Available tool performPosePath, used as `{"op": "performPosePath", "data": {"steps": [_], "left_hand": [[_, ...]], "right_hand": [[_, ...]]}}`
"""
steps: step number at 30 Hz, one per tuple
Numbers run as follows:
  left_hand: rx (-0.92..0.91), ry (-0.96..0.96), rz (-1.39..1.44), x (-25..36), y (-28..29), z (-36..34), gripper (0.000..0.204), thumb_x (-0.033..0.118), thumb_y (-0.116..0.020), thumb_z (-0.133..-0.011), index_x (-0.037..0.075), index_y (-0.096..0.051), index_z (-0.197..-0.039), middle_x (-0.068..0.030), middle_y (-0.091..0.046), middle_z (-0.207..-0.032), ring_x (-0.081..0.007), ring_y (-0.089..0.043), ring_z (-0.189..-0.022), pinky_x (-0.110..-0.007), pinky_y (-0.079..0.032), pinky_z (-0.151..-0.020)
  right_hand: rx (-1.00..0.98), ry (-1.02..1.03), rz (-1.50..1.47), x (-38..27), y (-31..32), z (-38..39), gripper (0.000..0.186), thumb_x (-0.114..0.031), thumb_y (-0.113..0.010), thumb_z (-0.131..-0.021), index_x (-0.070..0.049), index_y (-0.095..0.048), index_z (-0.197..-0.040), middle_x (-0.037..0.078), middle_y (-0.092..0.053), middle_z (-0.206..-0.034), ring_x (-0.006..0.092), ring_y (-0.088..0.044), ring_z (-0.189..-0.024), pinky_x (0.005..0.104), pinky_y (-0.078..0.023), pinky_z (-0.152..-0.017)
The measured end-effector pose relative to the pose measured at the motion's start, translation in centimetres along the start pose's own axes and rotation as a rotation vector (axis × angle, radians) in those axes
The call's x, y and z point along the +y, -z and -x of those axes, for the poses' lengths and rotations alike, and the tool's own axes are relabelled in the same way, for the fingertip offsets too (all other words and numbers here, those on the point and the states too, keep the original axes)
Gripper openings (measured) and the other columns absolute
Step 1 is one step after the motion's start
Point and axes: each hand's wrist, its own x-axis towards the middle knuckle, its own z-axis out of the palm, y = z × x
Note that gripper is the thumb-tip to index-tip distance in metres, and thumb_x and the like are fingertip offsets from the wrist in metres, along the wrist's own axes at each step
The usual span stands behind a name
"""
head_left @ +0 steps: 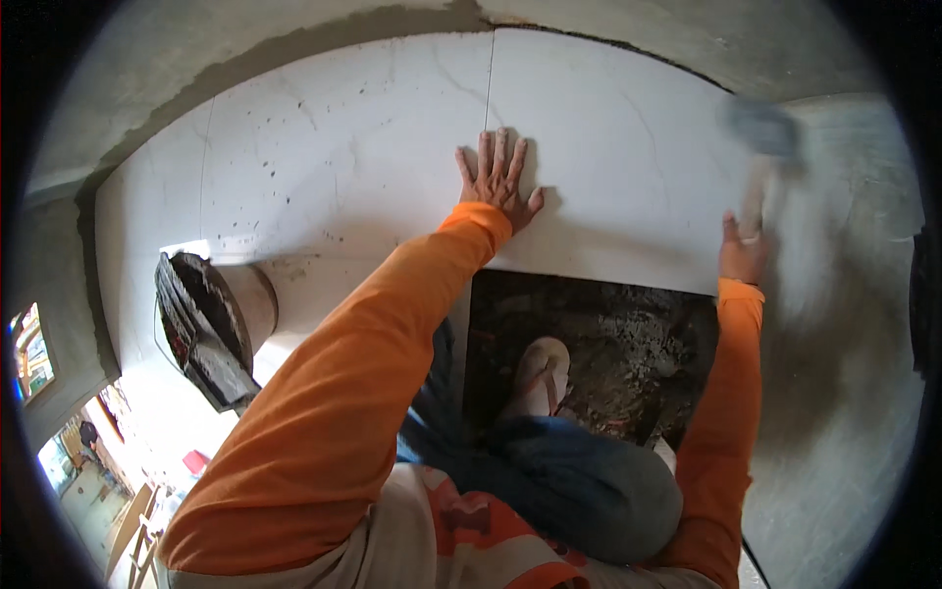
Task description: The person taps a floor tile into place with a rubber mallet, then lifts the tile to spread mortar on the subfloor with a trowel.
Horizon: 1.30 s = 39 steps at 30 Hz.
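Note:
My left hand [498,182] lies flat with spread fingers across the seam between two large white floor tiles. Under its thumb side is the right-hand tile [608,147], faintly veined; the left-hand tile [363,128] carries dark specks. My right hand [744,257] grips the pale handle of a mallet [763,133], its dark head blurred by motion above the tile's right end, beside the wall. Whether the head touches the tile cannot be made out.
A bucket [257,299] with a torn black rim or lining stands on the tiles at left. My sandalled foot [543,368] rests in a dark, untiled patch of rough ground [638,344] before the tile edge. Grey plastered walls [844,324] rise at the right and far side.

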Motion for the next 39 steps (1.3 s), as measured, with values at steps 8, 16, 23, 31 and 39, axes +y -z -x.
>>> {"op": "performPosePath", "data": {"steps": [8,16,23,31,39], "left_hand": [[-0.023,0.031,0.046,0.9,-0.5,3.0,0.079,0.052,-0.041,-0.090,0.012,-0.015,-0.153,-0.0153,-0.009,-0.159,-0.0362,-0.004,-0.147,-0.062,-0.004,-0.114],[0.001,0.068,0.059,2.9,-1.7,6.4,0.082,0.052,-0.044,-0.088,0.009,-0.016,-0.153,-0.0215,-0.006,-0.158,-0.0443,0.000,-0.145,-0.066,-0.003,-0.112],[0.038,0.078,0.051,4.5,-2.1,4.4,0.081,0.054,-0.040,-0.087,0.012,-0.019,-0.153,-0.0277,-0.009,-0.155,-0.0513,-0.003,-0.142,-0.068,-0.003,-0.110],[0.125,0.051,0.129,4.1,-2.5,4.5,0.077,0.053,-0.039,-0.088,0.012,-0.023,-0.152,-0.0280,-0.011,-0.155,-0.0493,-0.006,-0.143,-0.065,-0.006,-0.112],[0.079,0.061,0.141,4.1,-2.3,4.5,0.078,0.052,-0.042,-0.088,0.013,-0.020,-0.152,-0.0274,-0.008,-0.155,-0.0483,-0.006,-0.143,-0.065,-0.005,-0.112]], "right_hand": [[0.060,-0.192,-0.175,0.9,0.0,0.5,0.015,-0.016,-0.061,-0.085,-0.004,-0.068,-0.081,0.017,-0.067,-0.076,0.0375,-0.066,-0.071,0.0437,-0.052,-0.064],[0.301,0.376,-0.024,-6.7,6.3,-1.7,0.053,-0.050,-0.069,-0.084,-0.002,-0.057,-0.065,0.006,-0.052,-0.057,0.0237,-0.048,-0.053,0.0383,-0.041,-0.055],[0.536,-0.076,-0.619,-5.8,2.7,-1.7,0.041,-0.039,-0.060,-0.091,-0.001,-0.066,-0.104,0.009,-0.059,-0.081,0.0199,-0.058,-0.070,0.0345,-0.052,-0.076],[0.332,-0.340,-0.086,-0.7,0.8,2.6,0.054,-0.050,-0.060,-0.090,0.003,-0.069,-0.091,0.020,-0.068,-0.077,0.0299,-0.068,-0.077,0.0419,-0.052,-0.069],[0.263,-0.253,-0.273,-3.7,1.4,3.2,0.061,-0.054,-0.061,-0.086,0.004,-0.064,-0.106,0.024,-0.068,-0.090,0.0350,-0.068,-0.091,0.0455,-0.052,-0.083]]}}
